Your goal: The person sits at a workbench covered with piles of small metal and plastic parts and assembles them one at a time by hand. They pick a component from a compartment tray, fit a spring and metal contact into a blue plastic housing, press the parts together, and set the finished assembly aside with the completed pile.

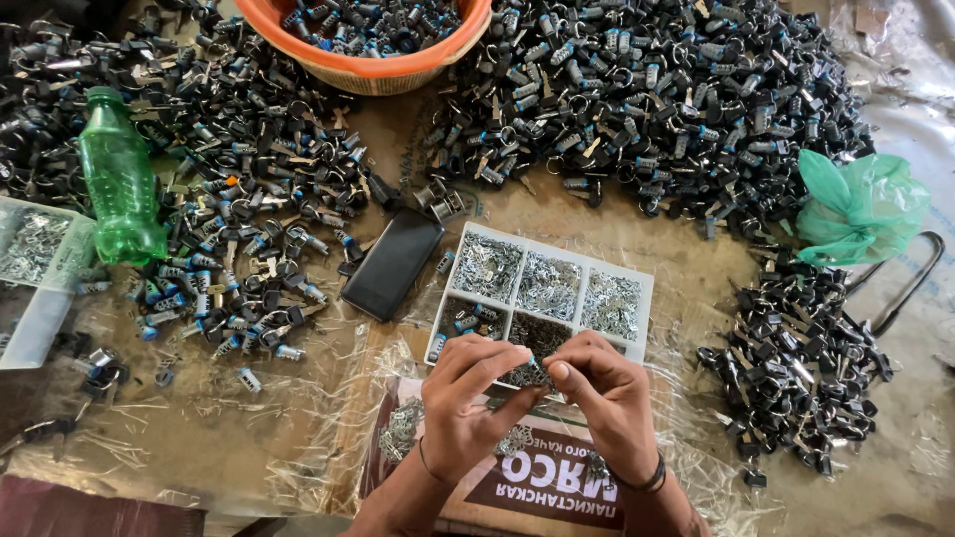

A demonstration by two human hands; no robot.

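Taking the white compartment tray (542, 288) as the landmark, the far left holds another clear tray (35, 268) of small metal bits, with a green plastic bottle (119, 179) lying just beside it. Between that bottle and the white compartment tray spreads a heap of black-and-blue lock cylinders (239, 219), and a dark phone (394, 264) lies just left of the tray. Above the tray sits an orange basket (373, 50) filled with more cylinders, and a larger pile (647, 109) runs to the tray's upper right.

Directly below the tray, over a printed cardboard sheet (557, 482), the left hand (466, 398) and the right hand (607, 398) meet, fingertips pinched narrow around a small metal part (537, 373); whether it is a cylinder or a loose piece cannot be told. The step in hand looks like fitting small pieces into one lock part. The next move probably calls for a fine pick from a compartment while one hand steadies the part.

Right of the tray lie a green plastic bag (860, 209) and a pile of black keyed pieces (796, 368).
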